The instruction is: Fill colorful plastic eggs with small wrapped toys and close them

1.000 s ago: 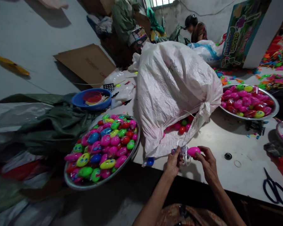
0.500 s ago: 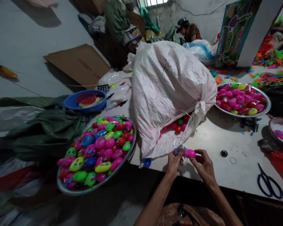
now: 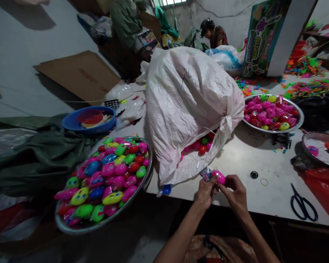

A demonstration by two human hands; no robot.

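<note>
At the near table edge [image 3: 265, 209], the left hand [image 3: 205, 195] grips a pink egg [image 3: 218, 177] and wrapper [image 3: 205, 174]; the right hand [image 3: 235, 193] touches the egg (whether gripping, I cannot tell).

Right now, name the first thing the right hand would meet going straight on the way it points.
Likely the pink egg, just at the tips of the right hand; whether they touch is hard to tell.
</note>
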